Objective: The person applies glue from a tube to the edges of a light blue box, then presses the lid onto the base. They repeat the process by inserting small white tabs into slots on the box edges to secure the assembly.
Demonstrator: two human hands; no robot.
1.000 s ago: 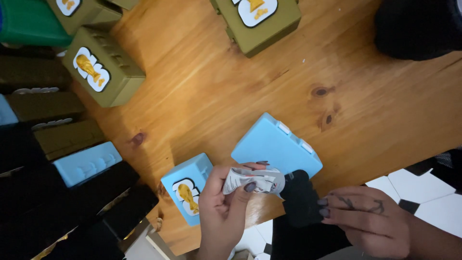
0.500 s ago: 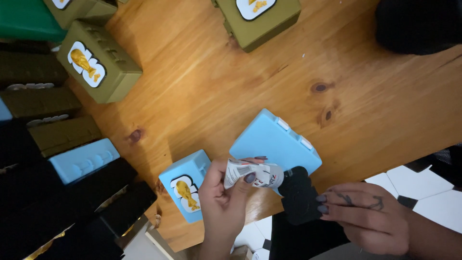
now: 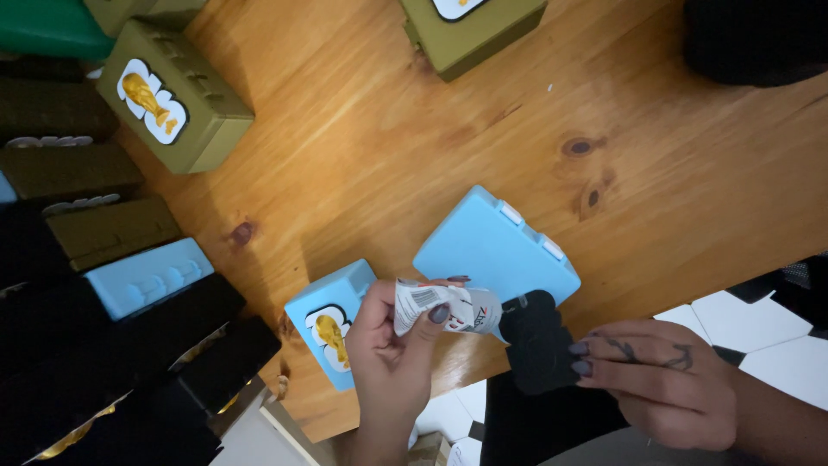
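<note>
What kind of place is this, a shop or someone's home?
Probably a home craft table: a knotty wooden tabletop, many small sticker-fronted boxes like the olive box, and a glue tube squeezed in the left hand.

Warm dim light, murky dark edges

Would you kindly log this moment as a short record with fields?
Surface: wooden table
Left hand: squeezes a crumpled white glue tube
Right hand: holds a black flat cutout at the tube's tip
Beneath hands: plain light blue box; light blue box with gold trophy sticker
Upper left: olive green box with trophy sticker
</note>
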